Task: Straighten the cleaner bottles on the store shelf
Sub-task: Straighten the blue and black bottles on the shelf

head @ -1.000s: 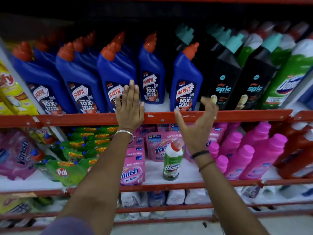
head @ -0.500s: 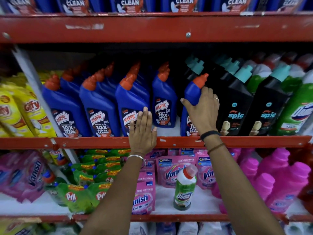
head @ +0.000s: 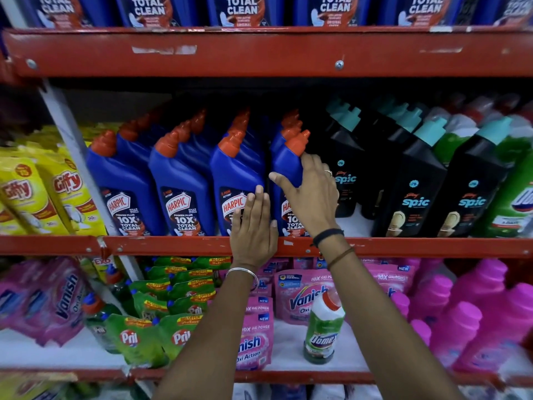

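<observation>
Currently: both your hands on the front Harpic bottles, middle shelf.

Your right hand point(head: 313, 197) has its grip closed round the shoulder of the rightmost blue Harpic bottle point(head: 288, 168), thumb on the left face, fingers on the right, just below the orange cap point(head: 298, 142). Your left hand point(head: 253, 229) lies flat, fingers together and holding nothing, against the label of the next Harpic bottle point(head: 236, 180) to its left, wrist over the red shelf rail point(head: 173, 245). Black Spic bottles point(head: 415, 183) stand right of the grip.

Harpic bottles point(head: 178, 186) stand in rows on the middle shelf point(head: 173, 246), left of the Spic bottles point(head: 415, 192). Giffy pouches point(head: 43, 194) lie farther left. A Domex bottle point(head: 323, 330) stands below, before Vanish pouches point(head: 300, 295).
</observation>
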